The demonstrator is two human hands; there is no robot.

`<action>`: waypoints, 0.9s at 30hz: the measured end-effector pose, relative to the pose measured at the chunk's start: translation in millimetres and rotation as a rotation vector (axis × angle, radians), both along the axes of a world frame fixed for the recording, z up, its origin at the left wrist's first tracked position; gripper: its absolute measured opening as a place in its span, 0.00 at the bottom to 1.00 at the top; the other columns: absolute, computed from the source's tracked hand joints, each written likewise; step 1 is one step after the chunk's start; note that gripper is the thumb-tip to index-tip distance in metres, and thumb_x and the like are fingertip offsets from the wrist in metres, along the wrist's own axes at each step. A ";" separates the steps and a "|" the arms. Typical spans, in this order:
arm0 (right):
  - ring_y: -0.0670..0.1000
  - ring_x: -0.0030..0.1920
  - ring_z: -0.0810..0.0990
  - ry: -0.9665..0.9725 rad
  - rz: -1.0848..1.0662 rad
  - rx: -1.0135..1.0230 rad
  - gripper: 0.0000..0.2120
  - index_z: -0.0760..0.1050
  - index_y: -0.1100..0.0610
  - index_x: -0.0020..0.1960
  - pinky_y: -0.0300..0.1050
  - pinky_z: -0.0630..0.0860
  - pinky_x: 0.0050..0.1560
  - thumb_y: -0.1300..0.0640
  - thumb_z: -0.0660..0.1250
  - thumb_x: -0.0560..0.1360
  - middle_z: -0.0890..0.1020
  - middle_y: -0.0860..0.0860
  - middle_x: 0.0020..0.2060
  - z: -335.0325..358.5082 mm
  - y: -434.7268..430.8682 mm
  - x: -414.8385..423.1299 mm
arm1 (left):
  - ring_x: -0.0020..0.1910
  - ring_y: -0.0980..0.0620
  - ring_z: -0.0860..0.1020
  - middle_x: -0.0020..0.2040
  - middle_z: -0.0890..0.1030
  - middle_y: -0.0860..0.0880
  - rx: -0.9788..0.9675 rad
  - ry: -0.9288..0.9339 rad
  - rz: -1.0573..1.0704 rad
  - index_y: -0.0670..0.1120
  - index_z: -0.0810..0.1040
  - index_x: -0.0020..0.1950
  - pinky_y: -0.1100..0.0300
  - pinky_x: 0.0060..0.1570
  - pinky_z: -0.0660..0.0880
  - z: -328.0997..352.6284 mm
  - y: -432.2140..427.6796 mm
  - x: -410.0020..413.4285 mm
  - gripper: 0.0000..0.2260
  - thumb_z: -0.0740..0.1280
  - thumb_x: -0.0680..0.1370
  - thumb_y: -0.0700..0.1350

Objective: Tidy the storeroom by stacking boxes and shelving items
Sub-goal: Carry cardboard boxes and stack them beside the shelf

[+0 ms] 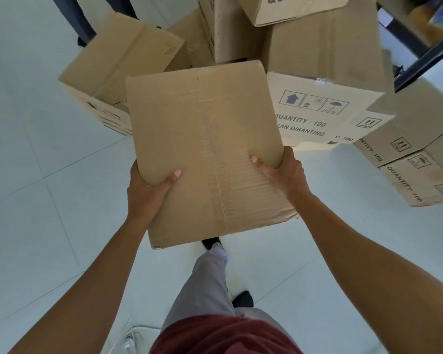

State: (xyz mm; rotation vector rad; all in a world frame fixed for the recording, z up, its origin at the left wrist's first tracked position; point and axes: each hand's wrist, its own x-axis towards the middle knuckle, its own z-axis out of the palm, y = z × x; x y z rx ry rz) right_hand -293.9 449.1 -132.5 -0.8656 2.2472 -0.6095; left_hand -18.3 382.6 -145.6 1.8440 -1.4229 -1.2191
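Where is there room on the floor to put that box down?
The white floor left of the carried box, bordered by the open box, is bare. There is another bare patch on the right, beside the stacked boxes. Straight ahead is crowded with piled boxes.

Centre frame: carried box (205, 149), left hand (146, 190) at its left edge, right hand (284, 172) at its right edge.
Upper left: open box (118, 62) on floor (36, 175).
Upper right: stacked boxes (330, 47), shelf (425, 61) beside them.

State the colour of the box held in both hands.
The closed cardboard box is plain tan; head view.
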 end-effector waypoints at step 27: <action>0.61 0.57 0.75 0.066 -0.705 -0.171 0.40 0.59 0.53 0.70 0.49 0.71 0.49 0.30 0.65 0.69 0.76 0.58 0.58 62.2 352.4 -67.0 | 0.60 0.51 0.75 0.64 0.76 0.52 -0.166 0.025 -0.771 0.53 0.62 0.74 0.56 0.59 0.72 73.1 173.6 -194.2 0.42 0.77 0.65 0.61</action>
